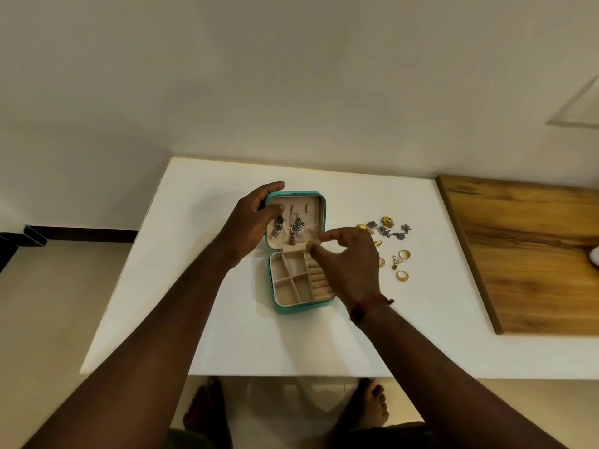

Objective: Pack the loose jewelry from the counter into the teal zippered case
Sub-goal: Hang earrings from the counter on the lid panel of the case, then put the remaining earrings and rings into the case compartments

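The teal zippered case (301,308) lies open on the white counter (227,319), its beige lid (321,209) propped up. Silver and purple earrings (293,230) hang inside the lid. The base has empty beige compartments and ring rolls. My left hand (249,222) grips the lid's left edge. My right hand (348,260) hovers over the base's right side, thumb and forefinger pinched near the hinge; whether they hold a small piece I cannot tell. Loose jewelry (387,228) lies to the right, with gold rings (402,275) nearer me.
A wooden board (534,254) covers the counter's right part, with a white object (594,256) at the frame's edge. A wall rises behind the counter. My bare feet (372,403) show below the front edge.
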